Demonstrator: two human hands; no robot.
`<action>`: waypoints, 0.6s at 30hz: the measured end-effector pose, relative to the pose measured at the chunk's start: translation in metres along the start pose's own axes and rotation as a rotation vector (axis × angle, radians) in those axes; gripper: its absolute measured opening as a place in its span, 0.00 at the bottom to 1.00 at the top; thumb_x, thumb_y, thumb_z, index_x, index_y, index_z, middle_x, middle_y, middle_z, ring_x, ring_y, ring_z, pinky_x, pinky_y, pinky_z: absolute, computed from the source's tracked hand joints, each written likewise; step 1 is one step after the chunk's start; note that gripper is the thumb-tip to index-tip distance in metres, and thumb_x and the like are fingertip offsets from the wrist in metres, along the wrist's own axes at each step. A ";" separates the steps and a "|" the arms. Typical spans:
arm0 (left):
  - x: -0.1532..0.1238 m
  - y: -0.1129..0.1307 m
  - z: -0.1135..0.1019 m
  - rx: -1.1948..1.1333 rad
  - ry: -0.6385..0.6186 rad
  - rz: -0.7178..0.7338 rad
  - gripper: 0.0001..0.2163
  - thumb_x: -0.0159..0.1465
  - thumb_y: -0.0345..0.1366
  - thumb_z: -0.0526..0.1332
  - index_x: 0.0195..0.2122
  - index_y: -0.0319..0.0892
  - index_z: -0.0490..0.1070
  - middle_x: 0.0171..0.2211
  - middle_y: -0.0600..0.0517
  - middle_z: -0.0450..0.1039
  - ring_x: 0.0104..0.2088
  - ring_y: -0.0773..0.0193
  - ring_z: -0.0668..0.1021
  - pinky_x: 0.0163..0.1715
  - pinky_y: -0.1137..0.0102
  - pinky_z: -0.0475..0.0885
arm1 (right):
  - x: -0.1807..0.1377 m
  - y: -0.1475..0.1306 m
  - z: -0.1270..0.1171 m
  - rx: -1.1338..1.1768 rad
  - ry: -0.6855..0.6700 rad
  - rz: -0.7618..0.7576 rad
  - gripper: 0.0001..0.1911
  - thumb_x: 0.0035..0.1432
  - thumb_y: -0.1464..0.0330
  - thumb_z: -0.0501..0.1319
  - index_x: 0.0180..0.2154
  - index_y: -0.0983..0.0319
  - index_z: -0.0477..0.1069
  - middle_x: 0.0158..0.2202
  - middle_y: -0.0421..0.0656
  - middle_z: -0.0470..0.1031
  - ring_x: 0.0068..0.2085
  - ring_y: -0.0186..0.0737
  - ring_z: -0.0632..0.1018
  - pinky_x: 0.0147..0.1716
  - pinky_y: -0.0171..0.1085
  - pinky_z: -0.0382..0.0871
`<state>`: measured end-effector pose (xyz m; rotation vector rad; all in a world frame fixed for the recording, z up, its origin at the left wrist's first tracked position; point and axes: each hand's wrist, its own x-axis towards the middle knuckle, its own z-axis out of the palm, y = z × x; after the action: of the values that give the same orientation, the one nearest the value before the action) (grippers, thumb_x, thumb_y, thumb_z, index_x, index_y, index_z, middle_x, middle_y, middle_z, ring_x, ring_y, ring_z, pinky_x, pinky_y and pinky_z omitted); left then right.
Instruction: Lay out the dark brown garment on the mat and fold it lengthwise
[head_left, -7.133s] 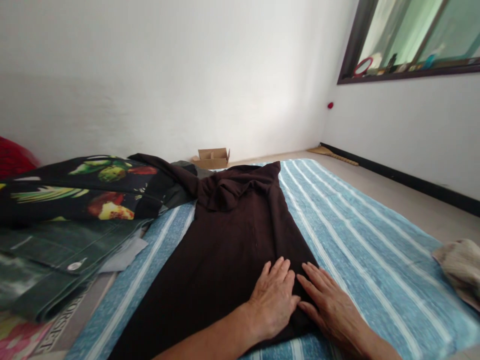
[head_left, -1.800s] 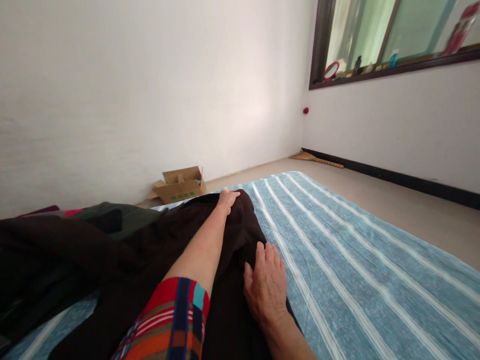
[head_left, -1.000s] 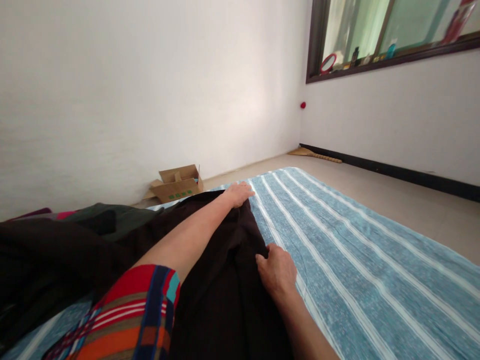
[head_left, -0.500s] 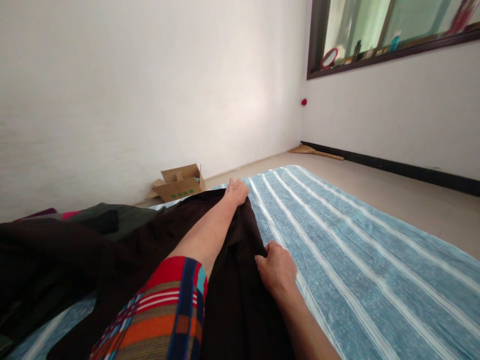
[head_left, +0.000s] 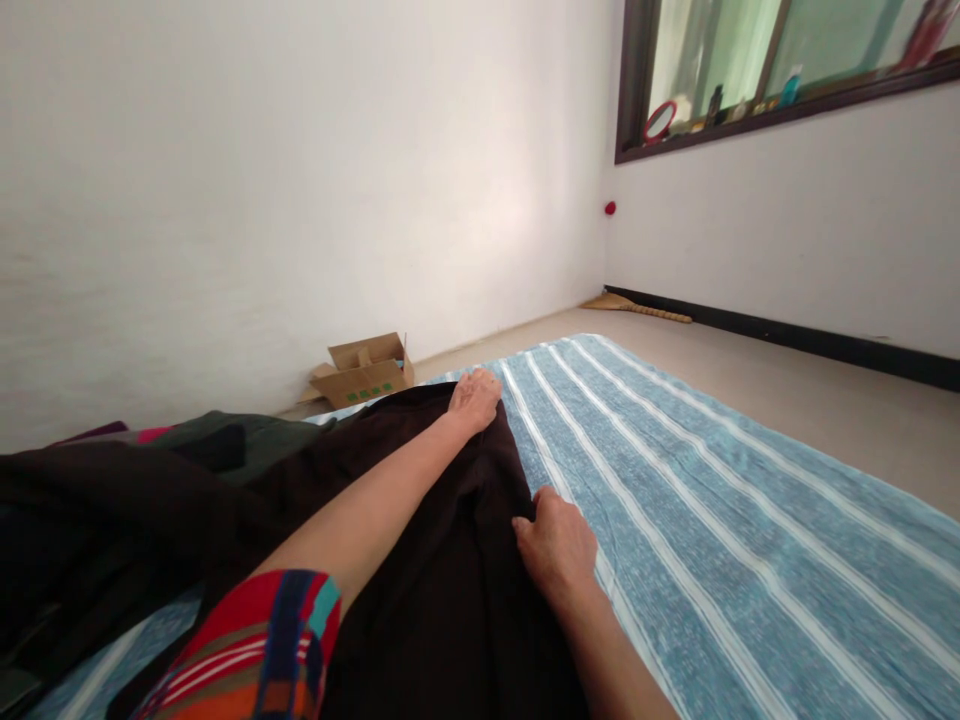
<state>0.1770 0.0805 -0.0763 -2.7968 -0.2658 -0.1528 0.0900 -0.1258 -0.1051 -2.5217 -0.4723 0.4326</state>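
Note:
A dark brown garment [head_left: 450,600] lies lengthwise on a blue, white-striped blanket [head_left: 712,540]. My left hand [head_left: 474,398] reaches far forward and rests on the garment's far end, its fingers curled down over the cloth edge. My right hand [head_left: 556,540] sits on the garment's right edge, closer to me, with its fingers bent and pinching the cloth. My left arm, in a red plaid sleeve [head_left: 247,655], stretches across the garment.
A heap of dark clothes [head_left: 112,520] lies at the left. An open cardboard box [head_left: 365,368] stands by the far wall. A broom [head_left: 637,305] lies along the right wall under a window ledge holding a red mirror [head_left: 658,120] and bottles.
Seconds ago both hands lay flat on the garment's near end. My left hand then reached to the far end and my right hand closed on the right edge. In the last half second little has moved.

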 end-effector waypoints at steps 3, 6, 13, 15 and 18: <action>-0.014 0.006 0.010 -0.065 -0.103 0.042 0.13 0.64 0.33 0.49 0.44 0.41 0.70 0.49 0.44 0.70 0.53 0.55 0.69 0.50 0.63 0.63 | 0.000 0.000 0.000 -0.017 0.002 -0.004 0.12 0.56 0.64 0.57 0.40 0.63 0.70 0.37 0.51 0.77 0.41 0.51 0.78 0.35 0.41 0.67; -0.024 0.008 0.024 -0.118 -0.170 0.050 0.17 0.67 0.39 0.46 0.53 0.41 0.64 0.59 0.44 0.60 0.59 0.57 0.63 0.52 0.62 0.61 | -0.001 0.001 -0.001 -0.043 0.005 -0.009 0.12 0.56 0.63 0.57 0.40 0.62 0.69 0.38 0.51 0.77 0.41 0.50 0.78 0.35 0.41 0.67; -0.024 0.005 0.025 -0.177 -0.196 0.013 0.21 0.68 0.40 0.42 0.60 0.40 0.54 0.65 0.43 0.50 0.64 0.58 0.55 0.56 0.60 0.58 | -0.003 0.001 -0.001 -0.073 0.005 -0.026 0.14 0.57 0.61 0.57 0.41 0.63 0.68 0.38 0.53 0.76 0.40 0.52 0.78 0.35 0.42 0.67; -0.027 0.005 0.021 -0.176 -0.183 -0.001 0.22 0.68 0.41 0.43 0.61 0.39 0.53 0.66 0.42 0.46 0.65 0.56 0.52 0.58 0.57 0.54 | -0.003 0.002 -0.001 -0.094 0.006 -0.022 0.14 0.57 0.61 0.57 0.42 0.63 0.68 0.37 0.53 0.76 0.39 0.52 0.78 0.34 0.42 0.67; -0.032 0.005 0.020 -0.182 -0.203 -0.006 0.24 0.67 0.44 0.44 0.61 0.39 0.54 0.66 0.42 0.46 0.65 0.53 0.50 0.59 0.52 0.48 | -0.005 0.000 0.001 -0.129 0.066 -0.042 0.13 0.57 0.63 0.57 0.43 0.63 0.67 0.35 0.51 0.76 0.37 0.50 0.77 0.34 0.42 0.67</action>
<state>0.1479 0.0768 -0.1013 -2.9954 -0.3228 0.1126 0.0854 -0.1274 -0.1048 -2.6355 -0.5427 0.3103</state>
